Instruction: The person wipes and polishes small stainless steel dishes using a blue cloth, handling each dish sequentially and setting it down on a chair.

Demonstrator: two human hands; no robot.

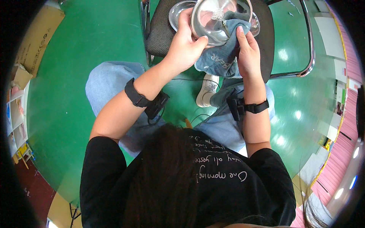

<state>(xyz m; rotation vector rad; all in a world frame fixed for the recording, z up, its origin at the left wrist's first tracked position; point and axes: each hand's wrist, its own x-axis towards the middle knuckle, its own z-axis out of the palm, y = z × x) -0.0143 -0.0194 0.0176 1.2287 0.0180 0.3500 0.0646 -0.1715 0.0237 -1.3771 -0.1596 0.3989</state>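
A shiny, metal-looking round bowl (213, 30) is tilted up over the chair seat, showing a raised pattern at its centre. My left hand (186, 47) grips its near left rim, thumb along the edge. Between the thumb and fingers of my right hand (249, 53) is a blue-grey cloth (218, 62), pressed against the right side of the bowl. The rest of the cloth hangs below the rim. Behind the bowl, a clear round dish or lid (175, 13) rests on the chair seat (161, 38), mostly hidden.
A curved metal chair arm (310, 57) rises at the right. My knees flank a white shoe (207, 91) on the green floor (64, 125), where a thin black cable (186, 79) runs. A cardboard box (42, 36) and a white shelf (17, 114) stand at far left.
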